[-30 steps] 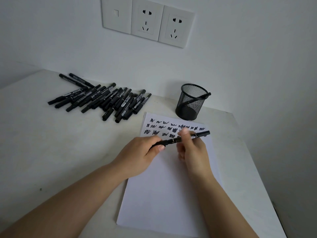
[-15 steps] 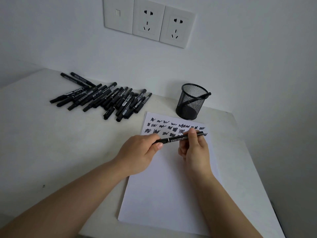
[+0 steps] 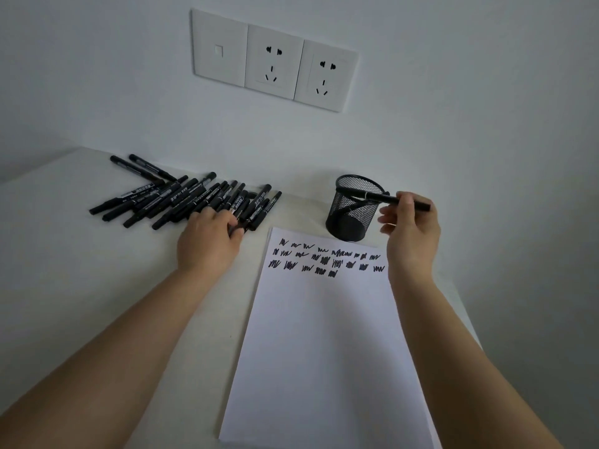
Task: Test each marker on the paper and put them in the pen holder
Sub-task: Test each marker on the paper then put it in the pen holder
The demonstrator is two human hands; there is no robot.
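My right hand point(image 3: 409, 230) pinches a black marker point(image 3: 382, 198) and holds it level across the rim of the black mesh pen holder point(image 3: 353, 209), which has another marker leaning inside. My left hand point(image 3: 209, 239) rests on the near right end of the pile of black markers point(image 3: 181, 199) on the table, fingers curled over one marker there. The white paper point(image 3: 321, 335) lies in front of the holder, with several rows of black scribbles near its top edge.
The white table point(image 3: 81, 270) ends close on the right, just past the paper. A wall with a switch plate and two sockets point(image 3: 275, 59) stands right behind the holder and the marker pile.
Both hands held one marker over the paper before. Now my right hand has carried it up to the pen holder, and my left hand has let go and reached left to the pile.
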